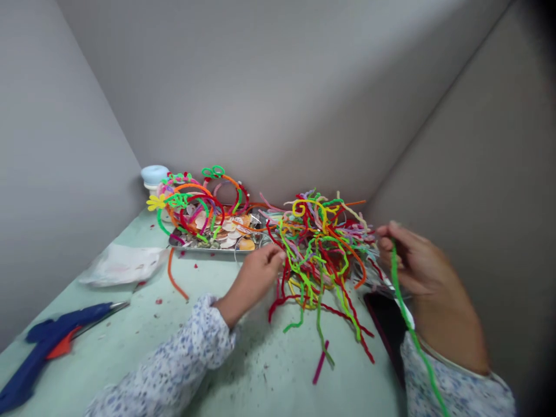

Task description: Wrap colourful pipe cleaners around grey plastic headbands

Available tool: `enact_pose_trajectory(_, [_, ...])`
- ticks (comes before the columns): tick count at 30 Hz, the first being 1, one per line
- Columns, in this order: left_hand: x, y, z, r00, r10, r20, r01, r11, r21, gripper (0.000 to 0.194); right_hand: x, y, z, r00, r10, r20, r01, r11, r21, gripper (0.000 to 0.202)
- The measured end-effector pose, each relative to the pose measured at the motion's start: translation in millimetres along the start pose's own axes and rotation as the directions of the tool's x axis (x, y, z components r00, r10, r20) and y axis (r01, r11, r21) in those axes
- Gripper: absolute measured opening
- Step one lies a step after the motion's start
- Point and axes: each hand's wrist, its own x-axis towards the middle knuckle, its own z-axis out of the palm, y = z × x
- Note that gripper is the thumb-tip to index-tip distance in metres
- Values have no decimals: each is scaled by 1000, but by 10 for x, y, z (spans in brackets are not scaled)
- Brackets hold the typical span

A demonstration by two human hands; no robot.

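My right hand (412, 260), raised at the right, has its fingers pinched on a long green pipe cleaner (410, 327) that hangs down past my wrist. Near the middle, my left hand (260, 272) is closed at the left edge of a tangled pile of pipe cleaners (317, 243); what its fingertips hold, if anything, is too small to make out. The pile is red, green, yellow, orange and pink, with ends trailing over the table's front. A short purple piece (320, 364) lies below it.
A metal tray (208, 250) with flat pieces and colourful pipe-cleaner hoops stands at the back left. Blue-handled pliers (56, 336) and a clear plastic bag (124, 265) lie left. A light-blue-lidded container (154, 175) is behind. A dark flat object (386, 318) lies under my right wrist.
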Motion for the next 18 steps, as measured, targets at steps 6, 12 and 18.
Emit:
enact_pose_trajectory(6, [240,-333,-173,989,-76,-125,76,997,-9,17,-107,269,472,946,114,302,70,841,-537,35])
enact_pose_trajectory(12, [291,-374,-236,975,-110,-196,102,994,-49,15,-227,557,769,826,181,534,332,608,-721,30])
enact_pose_trajectory(18, [307,-313,-294,968,-120,-221,113,993,-47,16,-269,523,959,887,-42,459,415,509,-755,24])
